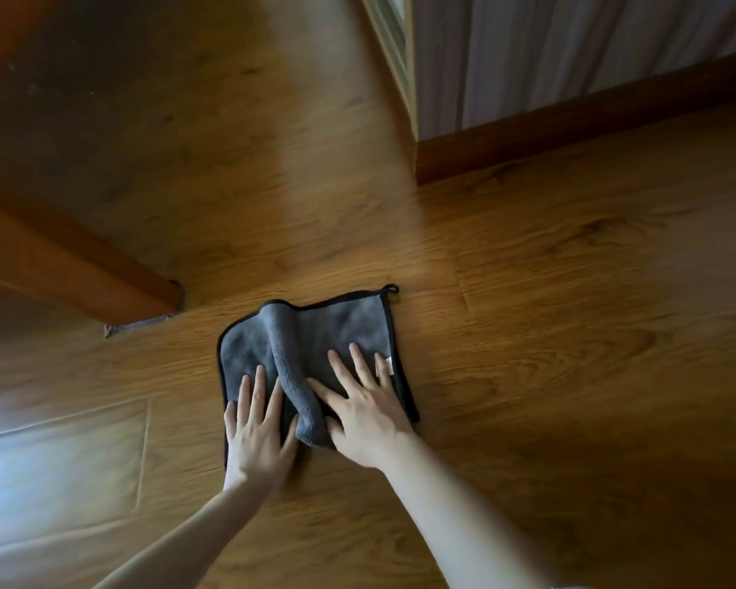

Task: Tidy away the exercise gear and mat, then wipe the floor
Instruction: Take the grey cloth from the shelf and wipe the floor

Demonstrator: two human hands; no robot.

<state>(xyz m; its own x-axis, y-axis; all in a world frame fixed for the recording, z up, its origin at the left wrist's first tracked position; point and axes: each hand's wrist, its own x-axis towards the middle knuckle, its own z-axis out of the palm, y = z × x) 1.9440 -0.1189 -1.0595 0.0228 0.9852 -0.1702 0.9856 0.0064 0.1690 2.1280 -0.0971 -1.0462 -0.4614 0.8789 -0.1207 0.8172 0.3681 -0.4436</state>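
Grip: left hand point(256, 435) and right hand point(368, 412) spread flat, fingers straight | pressing grey cloth point(307, 346) | on wooden floor point(549, 312), frame centre.

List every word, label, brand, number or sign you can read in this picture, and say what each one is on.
No text can be read here.
Small white tag on the right edge of the grey cloth, beside the right hand: any print on it is too small and blurred to read.
Wooden floor, wooden furniture leg, baseboard and left hand: no lettering visible.
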